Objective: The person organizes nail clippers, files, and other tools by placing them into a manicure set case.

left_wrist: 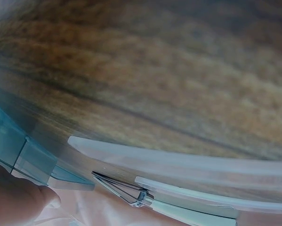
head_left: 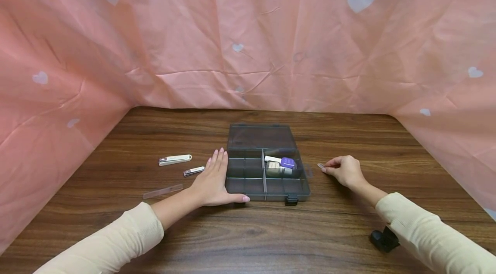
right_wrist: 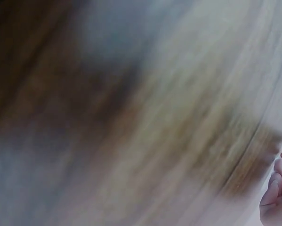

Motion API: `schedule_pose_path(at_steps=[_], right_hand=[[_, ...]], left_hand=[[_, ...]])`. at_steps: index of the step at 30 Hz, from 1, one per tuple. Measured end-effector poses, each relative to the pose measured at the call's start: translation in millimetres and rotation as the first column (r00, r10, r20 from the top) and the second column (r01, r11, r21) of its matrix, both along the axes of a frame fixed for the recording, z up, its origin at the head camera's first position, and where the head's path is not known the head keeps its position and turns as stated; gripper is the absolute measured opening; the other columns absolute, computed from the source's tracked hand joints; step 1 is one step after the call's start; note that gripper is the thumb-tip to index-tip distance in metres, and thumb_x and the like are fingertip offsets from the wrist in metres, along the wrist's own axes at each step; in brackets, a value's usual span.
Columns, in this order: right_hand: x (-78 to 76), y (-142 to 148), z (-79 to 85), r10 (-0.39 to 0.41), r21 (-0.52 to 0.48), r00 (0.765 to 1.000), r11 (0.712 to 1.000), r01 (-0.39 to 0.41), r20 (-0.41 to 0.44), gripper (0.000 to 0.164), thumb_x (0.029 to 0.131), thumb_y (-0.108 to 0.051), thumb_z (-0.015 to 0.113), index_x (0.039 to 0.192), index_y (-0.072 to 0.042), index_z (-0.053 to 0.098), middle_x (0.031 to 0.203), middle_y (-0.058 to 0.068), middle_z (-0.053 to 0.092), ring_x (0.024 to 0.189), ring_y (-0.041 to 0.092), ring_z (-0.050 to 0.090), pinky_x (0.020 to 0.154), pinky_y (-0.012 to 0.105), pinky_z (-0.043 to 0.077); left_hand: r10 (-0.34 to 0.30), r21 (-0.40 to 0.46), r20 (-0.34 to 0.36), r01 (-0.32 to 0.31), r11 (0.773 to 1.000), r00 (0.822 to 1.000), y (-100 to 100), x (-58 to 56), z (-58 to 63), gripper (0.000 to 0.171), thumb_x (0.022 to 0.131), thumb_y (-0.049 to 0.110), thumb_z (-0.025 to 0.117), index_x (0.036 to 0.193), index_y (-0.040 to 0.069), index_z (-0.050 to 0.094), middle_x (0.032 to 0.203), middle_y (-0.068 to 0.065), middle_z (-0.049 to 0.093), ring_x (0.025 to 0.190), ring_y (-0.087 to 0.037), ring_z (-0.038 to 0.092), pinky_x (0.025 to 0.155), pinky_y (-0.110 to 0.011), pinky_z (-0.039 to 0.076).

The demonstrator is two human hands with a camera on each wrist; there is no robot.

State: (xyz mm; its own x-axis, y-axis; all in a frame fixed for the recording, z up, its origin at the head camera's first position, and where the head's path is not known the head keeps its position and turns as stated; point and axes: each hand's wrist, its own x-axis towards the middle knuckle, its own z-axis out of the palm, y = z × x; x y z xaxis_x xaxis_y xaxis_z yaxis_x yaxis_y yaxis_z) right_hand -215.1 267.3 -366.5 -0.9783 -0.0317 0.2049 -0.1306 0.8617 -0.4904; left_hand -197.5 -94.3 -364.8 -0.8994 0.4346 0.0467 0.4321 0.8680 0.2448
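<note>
On the tabletop: grey compartment box, open. Left hand, fingers straight, thumb apart, braces its nine o'clock side, apparently for steadiness. Right hand: three o'clock. Nail polish bottles: two o'clock compartment. Small clear piece: pinched in right fingers, apparently for control.

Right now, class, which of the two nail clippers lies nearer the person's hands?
The smaller nail clipper, close beside the left hand; the larger nail clipper lies farther left and farther back on the table.
</note>
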Motion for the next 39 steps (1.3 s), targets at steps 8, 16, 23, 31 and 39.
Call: schedule_pose_path(at_steps=[8,16,23,31,39], right_hand=[[0.7,-1.6,3.6,0.009,-0.012,1.0,1.0,-0.009,0.026,0.014,0.078,-0.011,0.072,0.081,0.003,0.072,0.077,0.014,0.071,0.068,0.015,0.06,0.06,0.027,0.046],[1.6,-2.2,8.4,0.028,-0.035,0.999,0.999,-0.027,0.028,0.015,0.079,-0.011,0.07,0.084,0.003,0.072,0.079,0.015,0.071,0.069,0.014,0.059,0.06,0.024,0.045],[5.7,-2.5,14.9,0.045,-0.047,0.999,0.998,-0.044,0.01,0.016,0.079,-0.011,0.072,0.086,0.003,0.071,0.083,0.017,0.07,0.071,0.016,0.06,0.058,0.023,0.045],[8.2,-0.1,26.3,0.08,-0.075,0.995,0.994,-0.085,-0.063,0.015,0.078,-0.011,0.073,0.086,0.002,0.072,0.08,0.014,0.07,0.059,0.001,0.05,0.05,0.018,0.042],[12.4,-5.7,34.0,0.141,-0.097,0.983,0.984,-0.152,-0.117,0.011,0.078,-0.007,0.072,0.085,0.0,0.073,0.079,0.012,0.069,0.059,-0.002,0.05,0.051,0.018,0.043]], left_hand=[[0.0,-0.005,-0.009,0.0,1.0,1.0,-0.1,0.1,-0.1,0.127,0.064,0.077,0.059,0.146,-0.006,0.009,0.154,-0.024,0.005,0.144,-0.035,0.005,0.118,-0.044,0.012],[-0.005,-0.009,-0.032,0.005,1.0,0.999,-0.5,0.9,-0.6,0.127,0.064,0.077,0.059,0.145,-0.008,0.012,0.154,-0.025,0.006,0.144,-0.036,0.006,0.117,-0.045,0.014],[0.008,-0.022,-0.032,-0.009,1.0,0.999,-2.0,2.0,-0.1,0.127,0.064,0.079,0.057,0.146,-0.006,0.01,0.154,-0.024,0.005,0.144,-0.034,0.004,0.118,-0.044,0.012],[0.014,-0.017,-0.041,-0.014,1.0,0.999,-4.6,2.9,-0.7,0.126,0.064,0.079,0.056,0.146,-0.007,0.012,0.154,-0.025,0.008,0.144,-0.035,0.006,0.117,-0.045,0.013],[0.026,-0.015,-0.015,-0.026,1.0,1.0,-4.3,2.7,-1.9,0.126,0.065,0.078,0.057,0.146,-0.006,0.012,0.154,-0.024,0.007,0.144,-0.035,0.005,0.117,-0.045,0.014]])
